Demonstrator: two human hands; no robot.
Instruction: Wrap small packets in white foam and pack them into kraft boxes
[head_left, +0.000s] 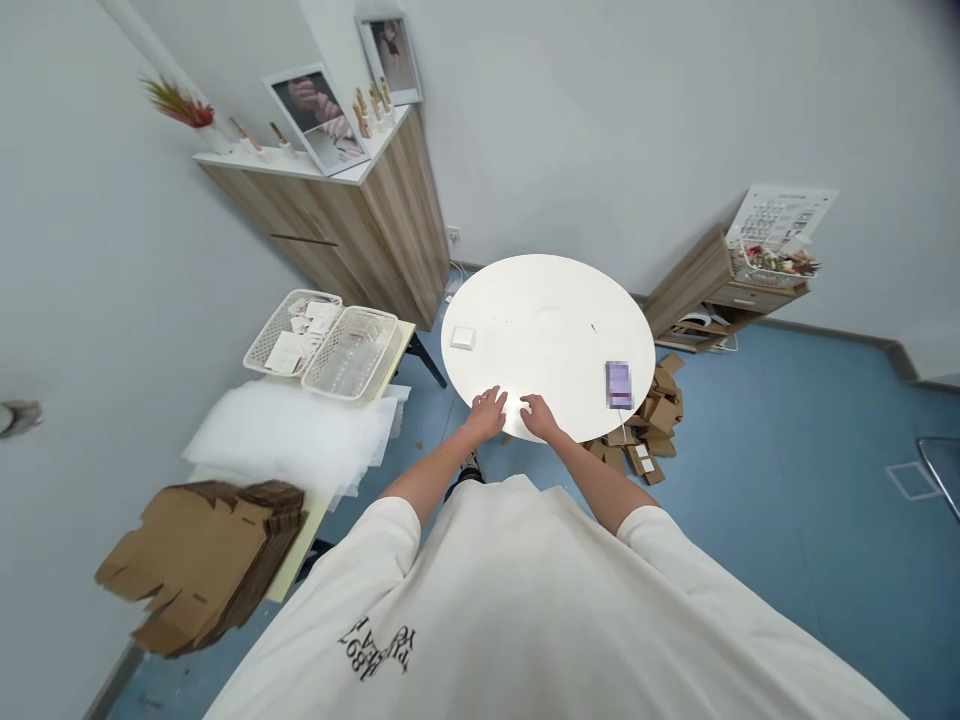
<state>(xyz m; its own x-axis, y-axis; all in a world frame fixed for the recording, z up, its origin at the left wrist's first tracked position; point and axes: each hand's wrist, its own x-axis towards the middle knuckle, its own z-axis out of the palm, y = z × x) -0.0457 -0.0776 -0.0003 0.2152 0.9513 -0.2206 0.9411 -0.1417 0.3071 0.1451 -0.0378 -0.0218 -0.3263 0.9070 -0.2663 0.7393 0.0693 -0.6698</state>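
Both hands are at the near edge of a round white table. My left hand rests there with its fingers spread, holding nothing I can see. A short gap to the right, my right hand has its fingers apart and pointing inward, also with nothing visible in it. A small white square object lies on the table beyond my left hand. Over on the right side sits a purple rectangular item, blurred out, with a thin white cord hanging from it past the edge.
To the left, a side table bears flat cardboard boxes, white foam sheets and two white plastic baskets. A wooden cabinet stands behind. Loose cardboard boxes lie on the floor at right, near a low shelf.
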